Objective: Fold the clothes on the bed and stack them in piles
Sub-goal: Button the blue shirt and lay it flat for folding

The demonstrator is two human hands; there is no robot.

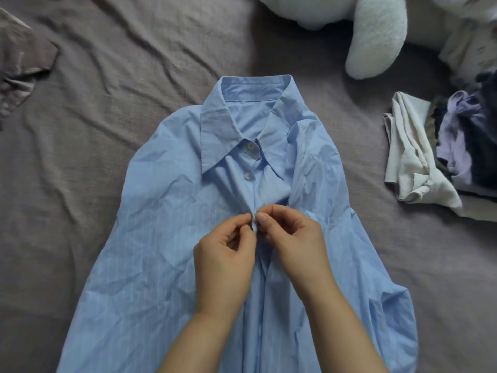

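1. Blue shirt [188, 211] lies face-up, spread flat mid-bed [107, 63], collar [223, 125] toward the far side. Not folded yet; judging by the grip, it's in the buttoning-up stage.
2. Top two buttons [251, 146] look done. Placket below the hands is open, so more buttons are left, then the fold itself.
3. Left hand [226, 254]: thumb + forefinger pinch the placket edge at the third button spot, other fingers loosely curled. Right hand [295, 238]: pinches the opposite edge right against the left, fingertips nearly touching. Button itself is hidden btwn the fingers; can't tell if it's through the hole.
4. Clothes heap [435, 146] at the right edge, well apart from the shirt: cream, lilac, dark pieces. Looks jumbled rather than neatly stacked, so prob. unfolded stock.
5. Grey garment [21, 65] at the far left, crumpled, also pending.
6. White plush toy [376, 33] beyond the collar, near but not touching. Might crowd pile space; nothing blocks the shirt itself.
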